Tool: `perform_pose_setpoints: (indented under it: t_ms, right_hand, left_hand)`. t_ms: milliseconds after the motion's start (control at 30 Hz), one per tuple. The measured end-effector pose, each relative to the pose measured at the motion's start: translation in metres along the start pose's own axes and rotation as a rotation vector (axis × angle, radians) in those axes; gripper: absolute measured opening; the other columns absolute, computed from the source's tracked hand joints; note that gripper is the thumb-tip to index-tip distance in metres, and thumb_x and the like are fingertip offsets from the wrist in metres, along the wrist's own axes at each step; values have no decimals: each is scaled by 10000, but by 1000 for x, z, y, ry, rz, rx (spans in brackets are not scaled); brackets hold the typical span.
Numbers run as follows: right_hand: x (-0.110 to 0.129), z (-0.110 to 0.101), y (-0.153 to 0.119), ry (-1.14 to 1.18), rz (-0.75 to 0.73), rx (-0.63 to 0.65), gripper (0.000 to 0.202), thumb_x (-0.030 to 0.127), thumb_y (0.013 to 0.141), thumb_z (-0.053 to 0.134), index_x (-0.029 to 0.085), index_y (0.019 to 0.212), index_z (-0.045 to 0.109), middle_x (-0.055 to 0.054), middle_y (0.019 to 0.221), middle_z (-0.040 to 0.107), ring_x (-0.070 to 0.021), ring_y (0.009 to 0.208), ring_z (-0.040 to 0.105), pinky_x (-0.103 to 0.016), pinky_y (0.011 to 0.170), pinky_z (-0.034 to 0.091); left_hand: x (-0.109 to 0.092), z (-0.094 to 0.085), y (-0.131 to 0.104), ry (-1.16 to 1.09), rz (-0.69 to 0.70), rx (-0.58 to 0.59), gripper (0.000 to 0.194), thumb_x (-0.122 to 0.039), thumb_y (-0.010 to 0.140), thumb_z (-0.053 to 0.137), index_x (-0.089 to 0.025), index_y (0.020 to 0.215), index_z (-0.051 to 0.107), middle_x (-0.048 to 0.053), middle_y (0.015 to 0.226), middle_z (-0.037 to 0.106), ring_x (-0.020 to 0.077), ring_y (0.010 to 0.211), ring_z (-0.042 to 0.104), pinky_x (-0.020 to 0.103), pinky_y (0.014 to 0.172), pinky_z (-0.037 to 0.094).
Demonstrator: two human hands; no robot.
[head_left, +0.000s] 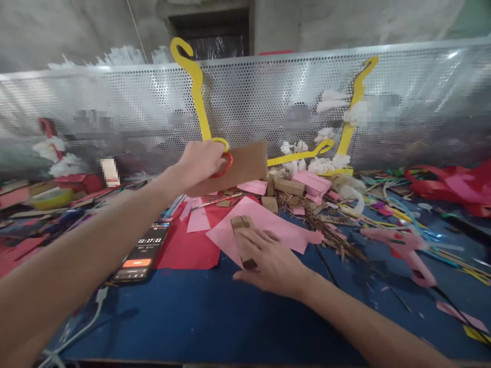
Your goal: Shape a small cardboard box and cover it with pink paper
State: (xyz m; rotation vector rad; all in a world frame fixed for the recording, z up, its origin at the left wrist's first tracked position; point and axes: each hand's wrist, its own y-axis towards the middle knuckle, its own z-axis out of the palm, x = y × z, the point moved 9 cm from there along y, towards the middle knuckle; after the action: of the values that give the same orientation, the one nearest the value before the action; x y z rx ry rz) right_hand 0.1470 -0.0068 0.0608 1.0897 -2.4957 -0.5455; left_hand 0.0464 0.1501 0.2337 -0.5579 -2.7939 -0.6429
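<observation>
My left hand (201, 161) is reached out over the far part of the table, closed around what looks like scissors (226, 164) with yellow and red-orange loops; the blades are hidden. Right behind it stands a brown cardboard piece (249, 161). Closer in, my right hand (270, 260) grips a small narrow cardboard box (242, 232), its fingers over the top and side and the thumb near its front end. Under the box lies a sheet of pink paper (287, 232), partly over red paper (187, 250).
A phone (143, 253) showing a timer lies left of the red paper. A pink glue gun (406, 250) rests at right. Cardboard blocks (289, 186) and twigs (326, 225) lie behind the pink sheet. Yellow hook-topped shapes (197, 92) lean against a perforated metal panel (245, 92).
</observation>
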Motion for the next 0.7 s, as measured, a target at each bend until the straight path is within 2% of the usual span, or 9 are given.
perform_pose_setpoints:
  t_ms: [133, 200, 267, 367, 500, 600, 633, 700]
  right_hand:
    - [-16, -11, 0, 44, 14, -95, 404, 455, 975, 619, 203, 1288, 579, -147, 1290, 685, -347, 1241, 610, -534, 1028, 483]
    - [-21, -11, -1, 55, 17, -111, 320, 393, 975, 619, 207, 1234, 599, -138, 1253, 701, -337, 1197, 629, -510, 994, 502]
    - [-25, -9, -1, 75, 22, -98, 286, 355, 977, 615, 209, 1222, 600, -127, 1223, 707, -322, 1168, 637, -485, 964, 520]
    - [-27, -7, 0, 105, 21, -82, 264, 329, 991, 597, 204, 1223, 597, -113, 1162, 711, -297, 1126, 639, -462, 949, 530]
    - [-27, -7, 4, 126, 8, -76, 216, 313, 1006, 579, 206, 1193, 597, -103, 1143, 704, -274, 1102, 633, -438, 941, 529]
    - [-25, -5, 4, 127, -4, -68, 185, 301, 1003, 590, 212, 1164, 601, -90, 1123, 703, -265, 1079, 629, -429, 943, 518]
    - [-24, -4, 4, 127, -4, -67, 174, 294, 1002, 593, 215, 1156, 604, -85, 1114, 702, -263, 1069, 626, -426, 941, 515]
    - [-24, -3, 4, 128, 3, -66, 165, 272, 996, 598, 217, 1150, 606, -81, 1109, 700, -265, 1060, 620, -424, 934, 511]
  left_hand:
    - [-46, 44, 14, -10, 134, 81, 243, -269, 957, 510, -179, 1057, 713, 160, 1051, 752, 334, 1018, 703, 367, 799, 487]
    - [-57, 56, 25, -5, 174, 104, 237, -260, 936, 537, -177, 1059, 722, 167, 1082, 756, 329, 1035, 705, 357, 801, 492]
    - [-57, 61, 39, 6, 200, 119, 253, -289, 918, 563, -174, 1079, 721, 168, 1125, 752, 320, 1028, 708, 345, 797, 497]
    - [-44, 57, 60, 34, 212, 123, 290, -312, 911, 563, -167, 1117, 707, 163, 1133, 749, 311, 1017, 712, 328, 776, 501]
    - [-22, 35, 71, 70, 182, 50, 323, -292, 956, 480, -156, 1167, 683, 184, 1159, 727, 350, 1067, 696, 375, 811, 504]
    - [-20, 20, 56, 76, 192, -4, 336, -249, 981, 425, -173, 1204, 666, 184, 1279, 677, 361, 1195, 640, 409, 888, 490]
    - [-24, 20, 47, 74, 209, 5, 331, -238, 982, 423, -179, 1192, 672, 178, 1284, 676, 361, 1210, 632, 417, 903, 487]
    - [-36, 32, 26, 63, 255, 73, 284, -246, 966, 474, -188, 1121, 705, 161, 1217, 709, 358, 1165, 659, 427, 908, 494]
